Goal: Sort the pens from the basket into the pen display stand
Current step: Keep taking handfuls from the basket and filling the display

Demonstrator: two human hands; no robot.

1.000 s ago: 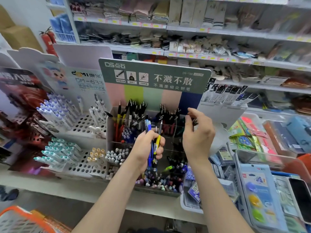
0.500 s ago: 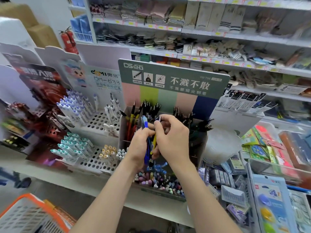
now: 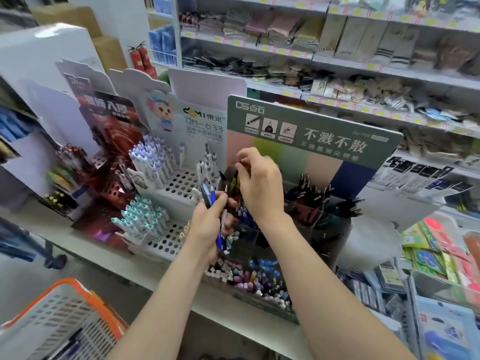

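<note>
Since half a second ago, the right hand has lifted off the bundle, pinching a blurred yellowish pen above the back left compartment of the green display stand. The left hand grips several blue pens just below. The stand sits on a white shop shelf. An orange basket is lower left, and racks of socks line the wall behind.

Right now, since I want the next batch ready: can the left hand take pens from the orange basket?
Probably not yet: the left hand grips a bundle of pens. Nothing blocks the way down to the basket.
</note>
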